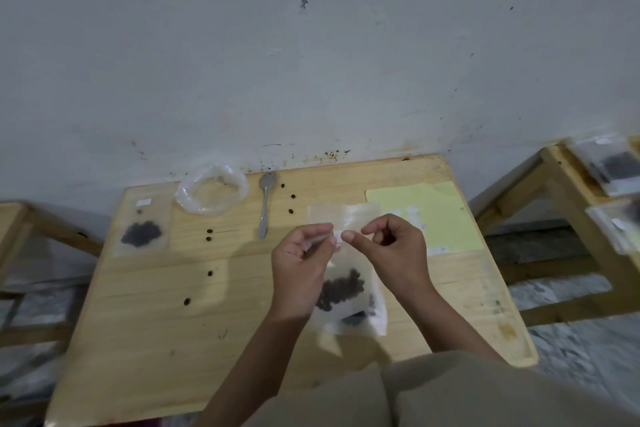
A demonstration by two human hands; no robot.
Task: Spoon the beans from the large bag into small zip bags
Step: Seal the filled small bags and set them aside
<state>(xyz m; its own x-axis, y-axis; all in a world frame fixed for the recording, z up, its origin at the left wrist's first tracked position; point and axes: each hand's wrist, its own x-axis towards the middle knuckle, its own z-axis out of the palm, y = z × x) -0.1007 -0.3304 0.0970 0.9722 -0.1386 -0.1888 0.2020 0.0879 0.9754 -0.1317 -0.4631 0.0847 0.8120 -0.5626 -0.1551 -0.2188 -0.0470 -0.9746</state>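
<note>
- Right now the left hand point(302, 255) and the right hand point(391, 246) meet above the middle of the wooden table point(145, 340), both pinching the top edge of a small zip bag point(346, 291).
- Left fingers curl round the bag's upper left corner; the right thumb and forefinger are pressed together on the strip at the top, the other fingers curled in.
- That bag hangs between the wrists, clear plastic with a dark cluster of beans point(341, 289) in its lower half.
- Over at the table's far left lies a filled zip bag point(142, 230), flat, with its own dark patch of beans.
- Just beside it, the large bag point(211, 191) sits with its mouth rolled open near the wall.
- A metal spoon point(266, 204) lies to its right, bowl toward the wall, nobody touching it.
- Loose beans point(209, 234) are scattered over the wood.
- An empty zip bag point(341, 217) lies flat just beyond the hands, overlapping a yellow sheet point(440, 215).
- More filled bags point(609, 168) rest on a bench at the right.
</note>
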